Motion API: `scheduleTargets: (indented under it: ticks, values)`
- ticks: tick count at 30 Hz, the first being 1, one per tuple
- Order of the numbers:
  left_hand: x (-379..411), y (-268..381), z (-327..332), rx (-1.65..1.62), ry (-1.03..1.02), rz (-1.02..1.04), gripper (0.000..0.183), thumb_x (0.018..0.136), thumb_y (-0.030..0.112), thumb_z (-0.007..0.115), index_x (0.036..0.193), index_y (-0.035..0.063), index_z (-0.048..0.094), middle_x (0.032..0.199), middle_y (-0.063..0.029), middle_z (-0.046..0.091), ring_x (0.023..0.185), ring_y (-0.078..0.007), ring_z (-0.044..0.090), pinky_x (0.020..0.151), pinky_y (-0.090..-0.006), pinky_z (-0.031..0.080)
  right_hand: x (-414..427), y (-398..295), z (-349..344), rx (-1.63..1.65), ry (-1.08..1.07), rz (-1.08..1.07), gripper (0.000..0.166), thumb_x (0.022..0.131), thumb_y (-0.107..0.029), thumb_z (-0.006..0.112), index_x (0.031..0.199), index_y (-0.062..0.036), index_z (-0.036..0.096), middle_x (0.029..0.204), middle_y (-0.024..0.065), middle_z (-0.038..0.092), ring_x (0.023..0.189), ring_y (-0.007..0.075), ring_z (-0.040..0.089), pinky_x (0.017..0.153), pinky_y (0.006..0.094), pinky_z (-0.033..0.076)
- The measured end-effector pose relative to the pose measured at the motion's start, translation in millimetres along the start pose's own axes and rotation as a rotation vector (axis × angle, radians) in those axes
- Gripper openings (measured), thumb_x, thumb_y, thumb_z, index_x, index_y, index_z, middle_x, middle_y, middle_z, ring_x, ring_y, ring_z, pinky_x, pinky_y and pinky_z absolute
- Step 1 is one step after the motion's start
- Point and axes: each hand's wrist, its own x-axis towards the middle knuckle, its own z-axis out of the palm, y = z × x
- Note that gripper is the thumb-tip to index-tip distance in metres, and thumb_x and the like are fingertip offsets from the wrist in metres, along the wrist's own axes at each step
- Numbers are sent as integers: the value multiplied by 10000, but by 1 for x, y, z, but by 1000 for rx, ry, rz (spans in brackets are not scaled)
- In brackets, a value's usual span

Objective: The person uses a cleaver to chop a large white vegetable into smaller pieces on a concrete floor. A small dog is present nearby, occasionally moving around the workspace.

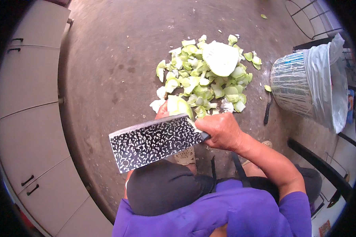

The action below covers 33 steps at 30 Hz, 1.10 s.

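My right hand [225,130] grips the handle of a broad cleaver [151,145]. Its dark, white-flecked blade reaches to the left, above my knee. The blade's upper edge touches or passes close to a pale green vegetable [178,104], with a cut scrap at the blade's handle end. Fingers of my left hand [162,112] hold that vegetable from its left side; the blade hides most of that hand. Just beyond both hands, a heap of green and white peelings [195,80] lies on the floor. A large, white, peeled vegetable [221,58] rests on the heap's far side.
At right stands a bucket-like bin [289,84] lined with a plastic bag [323,86]. A dark-handled tool [267,111] lies on the floor beside it. Cabinets [29,80] run along the left. A black bar [319,166] slants in at lower right. My sandalled foot [185,156] is below the blade.
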Motion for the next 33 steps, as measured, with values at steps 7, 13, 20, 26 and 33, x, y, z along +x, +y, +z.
scheduleTargets:
  ticks: [7,13,20,26,33]
  values:
    - [6,10,12,-258,-2,-131,335,804,91,627,1123,50,533,957,-88,643,839,-198,655,741,-335,548,2,-1,1,-70,-34,-36,269,661,-262,690,787,-132,491,599,28,545,578,245,612,444,395,445]
    - [9,-4,2,-182,-9,-89,352,935,319,443,1162,61,519,1011,-98,624,847,-225,641,768,-398,538,1,7,4,-119,-22,-50,245,656,-239,675,771,-130,488,595,34,544,577,249,610,445,395,443]
    - [7,-4,-4,-162,-3,-96,295,890,230,517,1127,56,538,994,-84,633,841,-199,643,757,-363,537,-6,19,6,-126,1,8,202,667,-206,648,767,-126,492,609,49,557,585,263,609,461,404,444]
    - [2,-7,-10,-118,8,-98,268,851,153,581,1098,52,554,979,-72,641,836,-177,645,747,-333,537,-13,27,18,-107,21,55,194,660,-184,651,789,-127,518,627,63,575,610,278,618,488,409,461]
    - [2,3,-4,184,-23,-48,245,831,91,614,1069,50,570,961,-44,645,817,-129,635,727,-302,534,-83,111,28,-162,-114,609,205,726,-228,660,904,-140,610,707,173,624,707,375,617,614,468,488]
